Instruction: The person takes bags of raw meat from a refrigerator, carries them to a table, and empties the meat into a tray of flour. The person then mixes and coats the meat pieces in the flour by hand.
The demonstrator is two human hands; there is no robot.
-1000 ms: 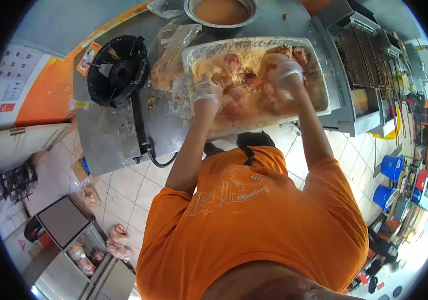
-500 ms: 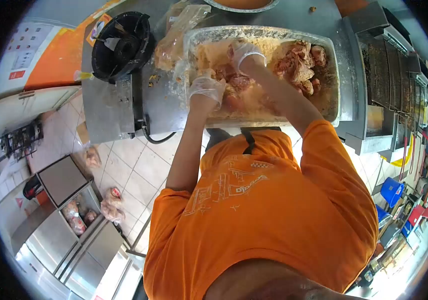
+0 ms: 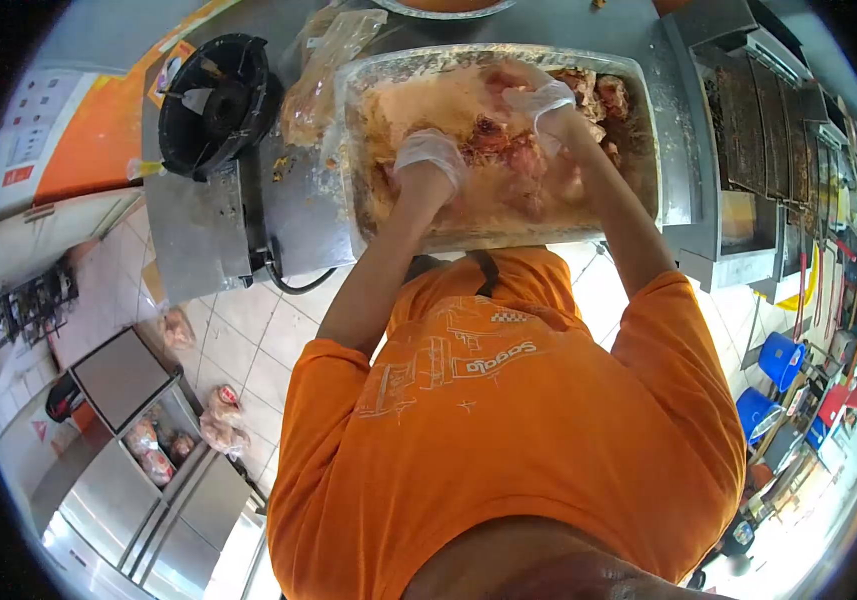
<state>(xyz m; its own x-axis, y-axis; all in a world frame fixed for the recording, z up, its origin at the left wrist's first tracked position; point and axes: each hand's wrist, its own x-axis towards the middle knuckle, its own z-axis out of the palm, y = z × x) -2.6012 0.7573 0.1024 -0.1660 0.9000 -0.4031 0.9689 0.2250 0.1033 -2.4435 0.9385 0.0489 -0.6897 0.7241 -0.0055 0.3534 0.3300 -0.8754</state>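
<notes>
Both hands are inside a large plastic tub (image 3: 347, 200) holding a pale orange floury coating and raw meat that looks like chicken. My left hand (image 3: 431, 158), in a clear plastic glove, is low in the coating on the tub's left side; its fingers are hidden. My right hand (image 3: 549, 106), gloved the same way, is at the far side beside a blurred reddish piece of meat (image 3: 505, 84); its fingers are smeared by motion. Between the hands lie floury meat pieces (image 3: 521, 160). More chicken pieces (image 3: 611, 97) are heaped at the tub's right end.
A black round basin-like part (image 3: 217, 110) and a crumpled clear plastic bag (image 3: 324, 85) lie left of the tub. Beyond it is a metal bowl (image 3: 449, 8). Fryer-like equipment with racks (image 3: 759, 130) borders the right. Bagged meat (image 3: 224, 420) is on the floor beside an open chest (image 3: 164, 440).
My right hand has moved right and toward the far side of the tub. My left hand has shifted slightly inward over the coating. The whole view has moved a little.
</notes>
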